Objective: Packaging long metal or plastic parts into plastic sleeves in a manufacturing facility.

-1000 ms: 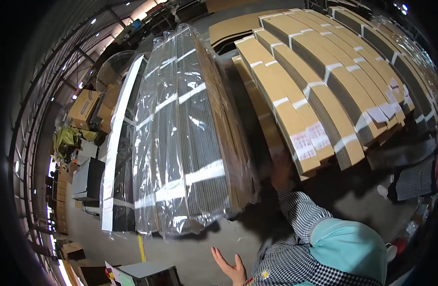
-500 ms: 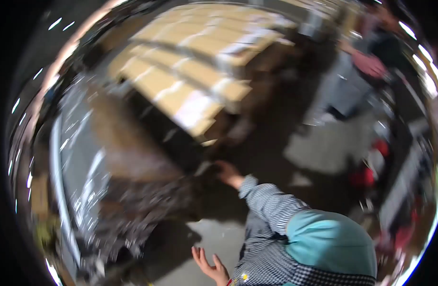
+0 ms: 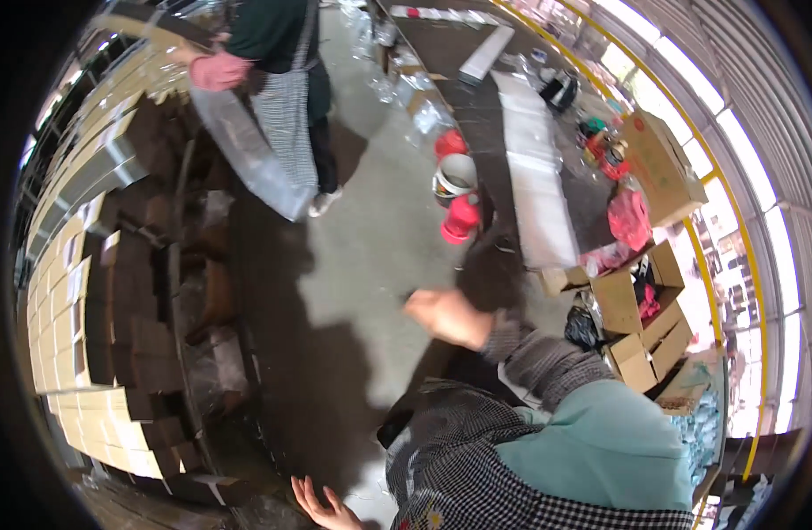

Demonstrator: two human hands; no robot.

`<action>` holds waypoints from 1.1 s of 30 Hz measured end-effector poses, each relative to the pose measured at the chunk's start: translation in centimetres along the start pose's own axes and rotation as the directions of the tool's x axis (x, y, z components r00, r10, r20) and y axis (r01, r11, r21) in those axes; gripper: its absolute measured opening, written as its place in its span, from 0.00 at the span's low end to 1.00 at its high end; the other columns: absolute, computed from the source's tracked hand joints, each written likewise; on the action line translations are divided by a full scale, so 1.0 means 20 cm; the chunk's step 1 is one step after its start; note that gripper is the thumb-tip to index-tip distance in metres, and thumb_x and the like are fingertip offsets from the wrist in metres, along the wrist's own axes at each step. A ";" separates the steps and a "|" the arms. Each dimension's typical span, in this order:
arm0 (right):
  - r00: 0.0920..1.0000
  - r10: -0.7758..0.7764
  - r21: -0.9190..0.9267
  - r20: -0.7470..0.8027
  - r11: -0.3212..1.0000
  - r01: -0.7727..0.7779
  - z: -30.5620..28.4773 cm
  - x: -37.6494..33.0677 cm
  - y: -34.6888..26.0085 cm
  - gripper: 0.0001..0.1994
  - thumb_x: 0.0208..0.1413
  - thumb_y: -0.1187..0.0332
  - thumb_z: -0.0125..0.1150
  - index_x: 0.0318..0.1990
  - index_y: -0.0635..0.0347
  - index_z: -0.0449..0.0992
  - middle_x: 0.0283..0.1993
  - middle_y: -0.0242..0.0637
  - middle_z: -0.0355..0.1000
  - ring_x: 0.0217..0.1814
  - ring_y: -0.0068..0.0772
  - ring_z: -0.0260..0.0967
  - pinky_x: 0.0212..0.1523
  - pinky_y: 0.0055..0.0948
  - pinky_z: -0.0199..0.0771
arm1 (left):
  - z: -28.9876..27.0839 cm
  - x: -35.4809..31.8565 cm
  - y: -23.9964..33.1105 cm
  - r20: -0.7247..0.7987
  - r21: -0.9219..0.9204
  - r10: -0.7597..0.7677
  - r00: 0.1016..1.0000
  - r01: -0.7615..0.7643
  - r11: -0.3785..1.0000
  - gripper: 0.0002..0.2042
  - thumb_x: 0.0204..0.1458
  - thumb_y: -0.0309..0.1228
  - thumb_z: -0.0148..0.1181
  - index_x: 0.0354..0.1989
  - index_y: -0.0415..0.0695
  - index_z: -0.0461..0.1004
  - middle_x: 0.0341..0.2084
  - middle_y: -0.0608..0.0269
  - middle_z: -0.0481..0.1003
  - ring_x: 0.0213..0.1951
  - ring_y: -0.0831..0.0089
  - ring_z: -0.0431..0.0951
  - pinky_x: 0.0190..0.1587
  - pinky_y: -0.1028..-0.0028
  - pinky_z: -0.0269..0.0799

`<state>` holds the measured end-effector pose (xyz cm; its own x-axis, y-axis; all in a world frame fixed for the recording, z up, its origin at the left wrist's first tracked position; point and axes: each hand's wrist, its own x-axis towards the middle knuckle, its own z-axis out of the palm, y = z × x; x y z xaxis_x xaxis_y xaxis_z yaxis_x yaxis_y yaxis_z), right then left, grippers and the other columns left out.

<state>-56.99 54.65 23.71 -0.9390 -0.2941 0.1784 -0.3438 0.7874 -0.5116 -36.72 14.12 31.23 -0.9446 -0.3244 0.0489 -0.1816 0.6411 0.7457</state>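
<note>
My right hand (image 3: 450, 318) is held out above the grey floor, with the fingers curled in and slightly smeared. Whether something small is in those fingers is hidden from me. Low in the picture, my left hand (image 3: 324, 505) has its fingers apart and holds nothing. It is beside the lower end of the stacked tan cartons (image 3: 57, 327), which stand along the left. Nearest ahead of my right hand is a red container (image 3: 460, 219) on the floor, well apart from it.
A co-worker (image 3: 278, 53) with pink sleeves stands far left, beside a long translucent plastic sheet (image 3: 256, 163). A white bucket (image 3: 456, 175) stands by the dark table (image 3: 450, 44), which bears a long white strip (image 3: 536, 168). Open cardboard boxes (image 3: 618, 305) are at the right.
My view has swung to the right, so the cartons and co-worker now appear farther left and the table has come into view. My right hand is still stretched forward; the left stays low and open.
</note>
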 end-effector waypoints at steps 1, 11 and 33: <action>0.997 0.017 -0.074 -0.072 0.997 -0.023 -0.25 -0.05 0.23 0.07 0.55 0.71 0.56 0.39 0.57 0.79 0.39 0.40 0.76 0.44 0.44 0.74 0.43 0.41 0.75 | 0.13 0.03 0.07 0.051 0.005 0.027 0.998 -0.027 1.000 0.16 0.62 0.30 0.58 0.55 0.36 0.74 0.66 0.43 0.63 0.65 0.47 0.64 0.67 0.56 0.59; 0.835 -0.246 -0.371 0.492 0.808 0.457 -0.92 -0.76 2.02 0.23 0.53 0.70 0.55 0.60 0.50 0.71 0.55 0.27 0.71 0.57 0.33 0.68 0.54 0.33 0.69 | 1.56 -0.18 1.13 0.423 -0.100 0.103 0.900 -0.066 0.993 0.18 0.53 0.25 0.62 0.53 0.42 0.78 0.65 0.53 0.66 0.65 0.56 0.68 0.66 0.60 0.63; 0.680 -0.500 -0.072 0.536 0.776 0.627 -1.00 -0.68 2.28 0.10 0.53 0.69 0.51 0.41 0.54 0.75 0.42 0.33 0.68 0.55 0.34 0.64 0.66 0.43 0.53 | 1.63 -0.71 1.64 0.107 0.014 0.006 0.994 -0.007 1.000 0.16 0.53 0.18 0.58 0.51 0.38 0.76 0.63 0.49 0.67 0.58 0.53 0.75 0.59 0.61 0.72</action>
<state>-60.10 105.45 14.80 -0.4617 -0.8840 -0.0734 -0.8559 0.4657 -0.2248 -38.16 62.44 33.33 -0.9696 -0.2441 -0.0184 -0.1785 0.6533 0.7358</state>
